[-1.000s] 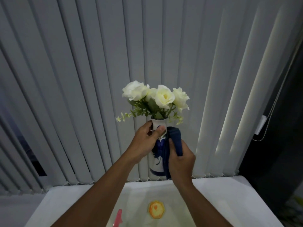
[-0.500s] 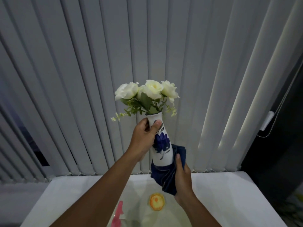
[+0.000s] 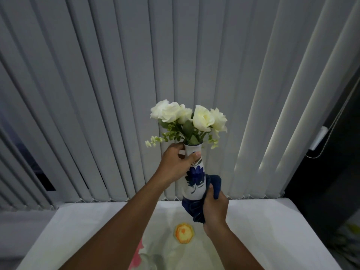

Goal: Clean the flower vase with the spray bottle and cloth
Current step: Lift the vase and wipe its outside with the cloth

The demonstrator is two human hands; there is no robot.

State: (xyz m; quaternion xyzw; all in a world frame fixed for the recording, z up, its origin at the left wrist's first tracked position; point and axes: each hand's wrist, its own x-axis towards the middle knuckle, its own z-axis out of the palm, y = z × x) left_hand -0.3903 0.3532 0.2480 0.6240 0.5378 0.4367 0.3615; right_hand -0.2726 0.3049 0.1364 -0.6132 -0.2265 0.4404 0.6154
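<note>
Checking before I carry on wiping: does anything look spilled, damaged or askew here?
Nothing stands out. The vase is off the table, leaning slightly, left hand at its neck, right hand cupping the cloth under its base. No cracks or spills visible.

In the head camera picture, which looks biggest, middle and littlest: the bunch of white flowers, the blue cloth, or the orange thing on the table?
1. White flowers, the widest.
2. Blue cloth, partly hidden by the right hand, so its full size is unsure.
3. Orange thing, the littlest, lying on the white table.
</note>
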